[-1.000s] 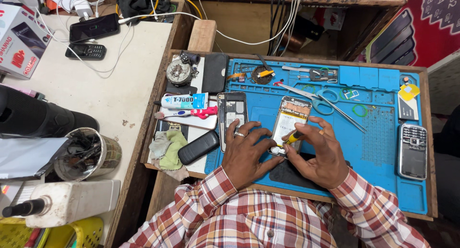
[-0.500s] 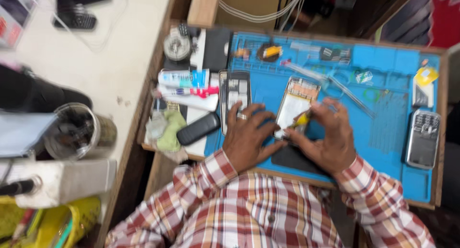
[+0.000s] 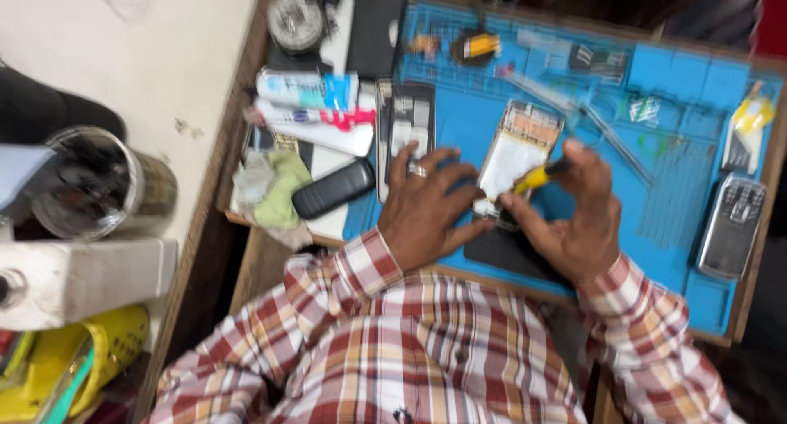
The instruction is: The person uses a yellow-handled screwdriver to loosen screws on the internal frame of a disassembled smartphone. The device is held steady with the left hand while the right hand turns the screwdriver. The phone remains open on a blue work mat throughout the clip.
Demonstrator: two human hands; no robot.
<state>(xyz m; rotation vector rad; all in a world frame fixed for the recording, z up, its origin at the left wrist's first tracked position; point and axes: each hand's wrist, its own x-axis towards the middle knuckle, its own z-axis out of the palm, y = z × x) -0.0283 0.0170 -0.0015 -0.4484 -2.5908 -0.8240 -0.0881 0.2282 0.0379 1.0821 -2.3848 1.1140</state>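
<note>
Compared with half a second ago, the view sits closer over the work and both hands lie lower in the picture; their grip on the parts is unchanged. Motion blur softens all detail.

Surface: a blue work mat point(image 3: 656, 194) covers a wooden tray on the table point(image 3: 123, 72), whose pale top extends to the left. On the mat's far edge lie small tools and parts, too blurred to identify. A grey keypad phone point(image 3: 732, 225) rests at the right edge. A black phone frame point(image 3: 407, 117) lies left of centre. Left of the mat are glue tubes point(image 3: 307, 100), a green cloth point(image 3: 279, 186) and a black phone point(image 3: 334, 188). A round metal tin point(image 3: 98, 182) stands on the table at far left.

Hand pose: the left hand point(image 3: 426, 215), wearing a ring, is spread flat, fingers pressing the near-left edge of the opened phone point(image 3: 516, 158) at mat centre. The right hand point(image 3: 574, 219) is closed around a yellow-handled screwdriver point(image 3: 537, 176), its tip at the phone's near end. Both wrists carry plaid sleeves.
</note>
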